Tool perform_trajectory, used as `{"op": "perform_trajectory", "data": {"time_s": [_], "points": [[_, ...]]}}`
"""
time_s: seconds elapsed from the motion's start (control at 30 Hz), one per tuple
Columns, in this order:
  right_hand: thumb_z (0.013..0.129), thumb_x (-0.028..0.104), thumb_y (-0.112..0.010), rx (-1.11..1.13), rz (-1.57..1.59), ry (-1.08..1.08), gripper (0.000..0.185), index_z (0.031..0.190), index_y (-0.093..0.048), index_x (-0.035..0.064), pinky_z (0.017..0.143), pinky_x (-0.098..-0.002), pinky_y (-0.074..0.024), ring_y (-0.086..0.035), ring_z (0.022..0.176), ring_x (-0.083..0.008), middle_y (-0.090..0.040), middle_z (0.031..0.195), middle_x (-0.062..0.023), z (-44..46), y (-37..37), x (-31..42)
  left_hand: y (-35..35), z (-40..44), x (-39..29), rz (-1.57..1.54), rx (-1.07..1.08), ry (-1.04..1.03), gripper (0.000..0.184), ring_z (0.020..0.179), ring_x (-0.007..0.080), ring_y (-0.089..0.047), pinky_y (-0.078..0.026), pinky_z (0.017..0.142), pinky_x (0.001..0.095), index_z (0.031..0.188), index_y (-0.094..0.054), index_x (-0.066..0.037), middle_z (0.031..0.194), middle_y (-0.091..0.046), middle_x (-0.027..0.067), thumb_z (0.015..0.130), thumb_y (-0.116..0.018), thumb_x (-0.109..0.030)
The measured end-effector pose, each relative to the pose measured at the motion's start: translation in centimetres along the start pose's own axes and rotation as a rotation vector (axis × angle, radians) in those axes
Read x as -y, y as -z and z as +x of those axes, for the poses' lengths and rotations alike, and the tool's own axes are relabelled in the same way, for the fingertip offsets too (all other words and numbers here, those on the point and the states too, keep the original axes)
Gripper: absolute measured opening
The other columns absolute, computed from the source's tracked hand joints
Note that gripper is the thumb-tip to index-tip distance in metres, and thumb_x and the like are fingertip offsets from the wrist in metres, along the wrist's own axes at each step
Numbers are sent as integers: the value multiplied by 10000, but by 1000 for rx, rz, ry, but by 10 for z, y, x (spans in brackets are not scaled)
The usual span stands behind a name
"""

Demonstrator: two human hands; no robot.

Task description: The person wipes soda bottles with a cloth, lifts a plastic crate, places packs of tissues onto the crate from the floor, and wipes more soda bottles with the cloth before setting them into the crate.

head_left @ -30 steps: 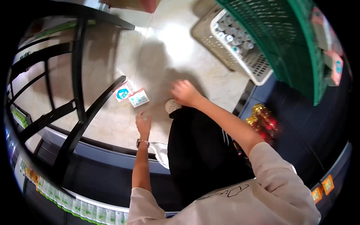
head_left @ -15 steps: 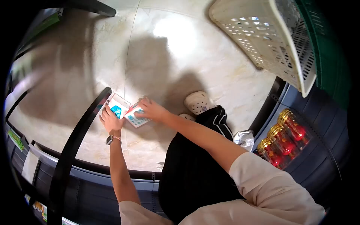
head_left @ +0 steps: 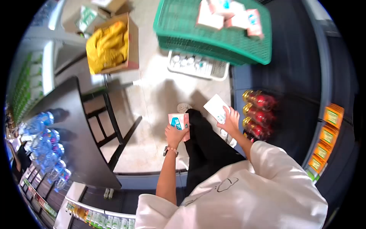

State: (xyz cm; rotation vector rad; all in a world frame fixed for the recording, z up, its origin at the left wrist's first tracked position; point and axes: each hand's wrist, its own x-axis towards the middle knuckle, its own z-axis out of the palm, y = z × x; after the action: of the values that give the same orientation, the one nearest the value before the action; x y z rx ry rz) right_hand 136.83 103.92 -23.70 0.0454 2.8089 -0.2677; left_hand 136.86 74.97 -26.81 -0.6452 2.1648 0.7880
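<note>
My left hand [head_left: 175, 136], with a watch at the wrist, is closed on a pink and white box [head_left: 179, 121] with a blue label, above my knee. To the right, my right hand [head_left: 231, 121] grips a second box [head_left: 216, 108], whose white side faces up. Both boxes are off the floor, held apart from each other. Several more pink and white boxes [head_left: 210, 19] lie on the upturned-looking green crate [head_left: 213, 47] at the top.
A white basket [head_left: 219, 70] with white-capped items is below the green crate. Red jars with gold lids [head_left: 262, 114] stand on the dark shelf at right. A carton [head_left: 132, 42] holds yellow bags at upper left. Water bottles [head_left: 47, 147] are on a black table [head_left: 82, 141].
Both hands have lifted the two boxes from the floor, one in each hand. The view has risen and shifted, showing the green crate, the carton and the black table.
</note>
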Motion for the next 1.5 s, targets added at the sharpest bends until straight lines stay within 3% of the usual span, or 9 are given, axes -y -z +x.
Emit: {"op": "perform_trajectory", "data": {"time_s": [0.17, 0.43, 0.53, 0.7, 0.8, 0.9, 1.1, 1.17, 1.5], "points": [[542, 306, -766, -424, 235, -304, 928, 1332, -330, 91, 981, -475, -290, -392, 1128, -369, -419, 1220, -174, 7, 132, -40, 108, -48, -166, -176, -287, -434, 772, 987, 383, -543, -443, 843, 439, 1109, -462, 26, 1000, -581, 227, 567, -785, -417], [615, 260, -766, -875, 361, -554, 887, 1345, -300, 67, 942, -491, -326, -422, 1087, -417, -414, 1216, -241, 175, 249, -95, 229, 38, -368, -101, -525, -219, 1117, 1196, 410, -385, -311, 990, 497, 1425, -175, -81, 1277, -415, 253, 589, -718, -584], [683, 333, -723, -622, 323, -626, 858, 1378, -277, 101, 889, -503, -371, -443, 1020, -459, -407, 1202, -292, 229, 238, -120, 235, 104, -411, 35, -567, -223, 1104, 1178, 422, -394, -307, 978, 522, 1434, -155, -89, 1272, -412, 263, 616, -694, -598], [725, 428, -694, -444, 360, -478, 893, 1417, -228, 109, 861, -497, -391, -432, 997, -474, -393, 1205, -323, 237, 215, -145, 208, 150, -423, 349, -473, -505, 889, 1120, 373, -472, -361, 932, 492, 1398, -282, -65, 1183, -512, 222, 740, -627, -552], [844, 316, -590, -431, 474, -346, 668, 1394, -289, 87, 937, -459, -332, -414, 1066, -402, -423, 1224, -237, 230, 207, -178, 217, 205, -398, -94, -564, -596, 371, 906, 348, -571, -432, 815, 437, 1111, -577, -10, 973, -619, 178, 881, -534, -298], [912, 222, -496, -427, 603, -357, 422, 1291, -400, 59, 952, -403, -319, -431, 1074, -318, -456, 1182, -165, 246, 207, -200, 241, 254, -375, 186, -962, -606, 373, 898, 382, -566, -428, 835, 448, 1069, -582, 18, 975, -620, 214, 901, -498, -305], [942, 380, -472, -561, 1250, -709, 506, 1300, -370, 37, 912, -294, -367, -462, 1010, -160, -491, 1112, -76, 294, 190, -229, 241, 320, -343, -305, -251, -491, 386, 910, 332, -606, -453, 788, 360, 1049, -596, 13, 968, -632, 208, 948, -442, -326], [952, 473, -381, -329, 1667, -721, 575, 1299, -397, 15, 954, -288, -358, -463, 1099, -156, -487, 1212, -88, 298, 155, -252, 237, 305, -353, -215, -434, -553, 348, 840, 333, -605, -449, 745, 371, 979, -599, 26, 902, -623, 217, 943, -460, -292], [964, 459, -356, -295, 1670, -684, 488, 1195, -508, 57, 877, -290, -445, -549, 970, -137, -576, 1099, -38, 290, 155, -224, 238, 276, -309, -185, -593, -405, 311, 621, 301, -531, -417, 586, 390, 819, -586, -7, 713, -563, 159, 845, -626, -314]]}}
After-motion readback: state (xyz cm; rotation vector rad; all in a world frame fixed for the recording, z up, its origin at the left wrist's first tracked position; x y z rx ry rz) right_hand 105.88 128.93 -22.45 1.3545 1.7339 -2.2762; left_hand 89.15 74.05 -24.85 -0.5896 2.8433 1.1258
